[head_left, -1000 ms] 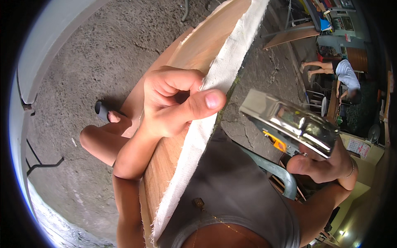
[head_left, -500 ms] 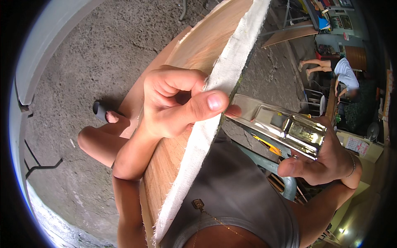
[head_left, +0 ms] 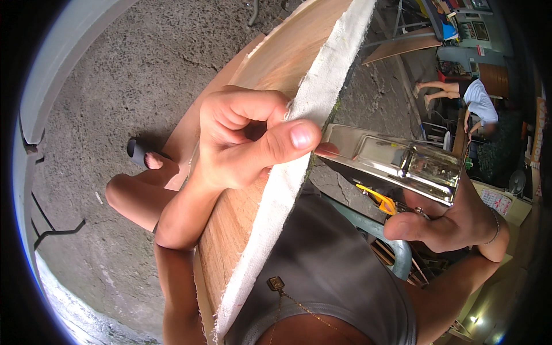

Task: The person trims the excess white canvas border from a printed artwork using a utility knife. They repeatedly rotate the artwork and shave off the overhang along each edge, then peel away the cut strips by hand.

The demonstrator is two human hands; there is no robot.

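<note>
A thin wooden panel (head_left: 230,233) stands on edge across my front, a frayed white cloth strip (head_left: 270,224) running along its near edge. My left hand (head_left: 241,138) pinches that cloth-covered edge, thumb on the cloth and fingers curled against the wood. In my right hand (head_left: 445,224) is a shiny chrome tool that looks like a staple gun (head_left: 397,161). Its narrow end lies close beside the panel's edge, near my left thumb; whether it touches is unclear. Most of my right fingers are hidden behind the tool.
On the right, another person (head_left: 480,103) bends over a long board near a white chair (head_left: 440,138). A yellow-handled tool (head_left: 379,199) lies beyond the staple gun, near a grey-green curved tube (head_left: 399,259). Rough concrete floor (head_left: 115,103) and a pale curved frame (head_left: 63,63) are at left.
My right hand has shifted slightly right with the staple gun, its wide end moving right. More of the yellow-handled tool shows. My left hand keeps its pinch on the panel's edge.
</note>
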